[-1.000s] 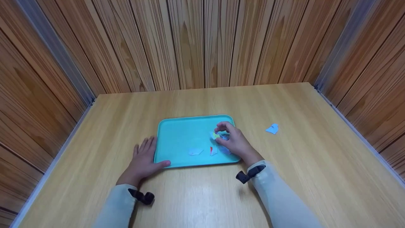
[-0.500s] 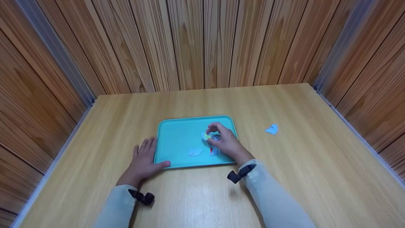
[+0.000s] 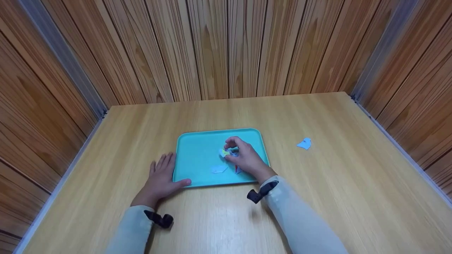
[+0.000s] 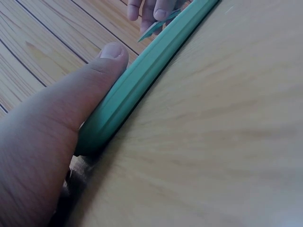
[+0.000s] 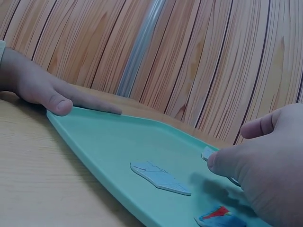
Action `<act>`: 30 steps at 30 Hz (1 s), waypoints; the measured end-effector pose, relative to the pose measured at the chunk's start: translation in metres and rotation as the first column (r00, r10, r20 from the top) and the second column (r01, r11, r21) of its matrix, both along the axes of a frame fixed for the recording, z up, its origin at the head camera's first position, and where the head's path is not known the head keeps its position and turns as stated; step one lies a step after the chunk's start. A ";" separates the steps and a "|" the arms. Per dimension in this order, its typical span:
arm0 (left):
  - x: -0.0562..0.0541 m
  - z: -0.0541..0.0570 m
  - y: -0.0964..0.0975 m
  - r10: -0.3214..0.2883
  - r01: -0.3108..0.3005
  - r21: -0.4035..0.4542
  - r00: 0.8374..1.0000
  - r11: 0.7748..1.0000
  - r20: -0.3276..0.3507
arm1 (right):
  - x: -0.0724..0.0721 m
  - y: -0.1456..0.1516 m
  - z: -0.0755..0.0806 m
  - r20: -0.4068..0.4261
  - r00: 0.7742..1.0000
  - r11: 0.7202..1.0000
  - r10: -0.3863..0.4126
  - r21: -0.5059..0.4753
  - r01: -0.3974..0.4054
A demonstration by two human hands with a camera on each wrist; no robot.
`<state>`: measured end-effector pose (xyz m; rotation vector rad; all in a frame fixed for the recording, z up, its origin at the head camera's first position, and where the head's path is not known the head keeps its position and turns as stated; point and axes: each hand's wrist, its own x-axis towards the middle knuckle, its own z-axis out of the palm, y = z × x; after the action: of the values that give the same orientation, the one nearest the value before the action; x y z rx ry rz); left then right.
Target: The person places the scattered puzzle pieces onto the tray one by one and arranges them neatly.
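Observation:
On the table lies a turquoise tray [image 3: 197, 151]. My left hand [image 3: 161, 180] lies flat at its near left corner, fingers spread along the left side and the thumb on the rim, as the left wrist view shows too. Over the tray's right half, my right hand [image 3: 245, 155] pinches a flat puzzle piece [image 3: 224, 152], printed blue and yellow-green, between thumb and fingers. Below it a pale blue flat piece [image 3: 219, 169] lies on the tray, seen closer in the right wrist view. A red and blue piece [image 5: 220, 217] lies beside it, partly covered by my right hand in the head view.
Another blue flat piece [image 3: 304, 143] lies on the wooden table [image 3: 339, 169], right of the tray. Wood-panelled walls [image 3: 226, 49] stand behind the table and along both sides. Each wrist wears a black strap with a small camera [image 3: 254, 196].
My right hand has moved left across the tray with the pinched puzzle piece, and now partly covers the red and blue piece. My left hand stays in place.

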<state>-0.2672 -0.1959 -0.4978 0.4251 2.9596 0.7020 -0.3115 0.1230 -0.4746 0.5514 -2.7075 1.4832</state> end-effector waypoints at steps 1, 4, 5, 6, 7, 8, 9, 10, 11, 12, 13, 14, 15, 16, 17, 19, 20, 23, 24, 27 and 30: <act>0.000 0.000 0.000 0.000 0.000 -0.001 1.000 1.000 -0.001 | 0.000 -0.001 0.000 0.004 1.000 1.000 0.001 0.003 -0.001; 0.000 0.000 0.000 0.001 -0.001 -0.005 1.000 1.000 -0.004 | -0.001 -0.005 -0.002 -0.004 1.000 1.000 0.012 0.017 -0.012; 0.000 0.000 0.000 0.001 -0.001 -0.006 1.000 1.000 -0.003 | -0.001 -0.006 -0.003 -0.010 1.000 1.000 0.016 0.023 -0.015; -0.001 0.000 0.000 0.002 -0.002 -0.006 1.000 1.000 -0.003 | -0.001 -0.007 -0.004 -0.015 1.000 0.999 0.018 0.030 -0.018; -0.001 0.000 0.000 0.002 -0.002 -0.006 1.000 1.000 -0.003 | -0.002 -0.008 -0.004 -0.022 1.000 0.999 0.022 0.038 -0.021; -0.001 0.000 0.000 0.004 -0.004 -0.006 1.000 1.000 -0.003 | -0.002 -0.009 -0.005 -0.027 0.999 0.999 0.026 0.045 -0.025; -0.001 0.000 -0.001 0.005 -0.005 -0.006 1.000 1.000 -0.002 | -0.002 -0.010 -0.005 -0.032 0.999 0.998 0.029 0.051 -0.027; -0.001 0.000 -0.001 0.007 -0.007 -0.007 1.000 1.000 -0.001 | -0.002 -0.010 -0.006 -0.035 0.999 0.998 0.031 0.057 -0.029; -0.001 0.000 -0.001 0.007 -0.007 -0.005 1.000 1.000 0.000 | -0.002 -0.011 -0.006 -0.038 0.999 0.998 0.031 0.063 -0.029; -0.001 0.000 -0.001 0.007 -0.007 -0.004 1.000 1.000 0.000 | -0.002 -0.012 -0.007 -0.041 0.999 0.997 0.031 0.068 -0.028; 0.000 0.000 -0.001 0.008 -0.008 -0.006 1.000 1.000 0.002 | -0.002 -0.012 -0.007 -0.040 0.999 0.997 0.030 0.073 -0.027; 0.000 0.000 -0.001 0.010 -0.010 -0.009 1.000 1.000 0.005 | -0.002 -0.013 -0.007 -0.040 0.999 0.997 0.027 0.080 -0.024; 0.000 0.000 -0.001 0.008 -0.008 -0.007 1.000 1.000 0.005 | -0.002 -0.013 -0.007 -0.039 0.999 0.996 0.025 0.086 -0.022; 0.000 0.000 -0.001 0.007 -0.007 -0.005 1.000 1.000 0.004 | -0.002 -0.014 -0.007 -0.040 0.999 0.996 0.022 0.093 -0.018; 0.000 0.001 -0.001 0.008 -0.008 -0.004 1.000 1.000 0.006 | -0.002 -0.014 -0.007 -0.040 0.999 0.995 0.019 0.098 -0.015; 0.000 0.001 -0.001 0.010 -0.010 -0.008 1.000 1.000 0.011 | -0.002 -0.015 -0.007 -0.043 0.999 0.995 0.016 0.104 -0.011; 0.000 0.001 -0.001 0.010 -0.010 -0.006 1.000 1.000 0.010 | -0.002 -0.015 -0.007 -0.048 0.999 0.994 0.014 0.106 -0.009; 0.000 0.001 -0.001 0.011 -0.011 -0.008 1.000 1.000 0.012 | -0.003 -0.016 -0.008 -0.064 0.998 0.994 0.007 0.111 0.000; 0.000 0.001 -0.001 0.011 -0.011 -0.006 1.000 1.000 0.010 | -0.004 -0.016 -0.008 -0.073 0.997 0.994 0.005 0.113 0.003; 0.000 0.000 0.000 0.011 -0.011 -0.005 1.000 1.000 0.010 | -0.005 -0.016 -0.010 -0.092 0.996 0.993 0.001 0.117 0.010; 0.000 0.000 0.000 0.013 -0.013 -0.007 1.000 1.000 0.013 | -0.006 -0.017 -0.010 -0.099 0.995 0.993 -0.002 0.118 0.014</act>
<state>-0.2675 -0.1955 -0.4976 0.3992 2.9542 0.6937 -0.3172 0.1062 -0.4847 0.6000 -2.7308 1.2630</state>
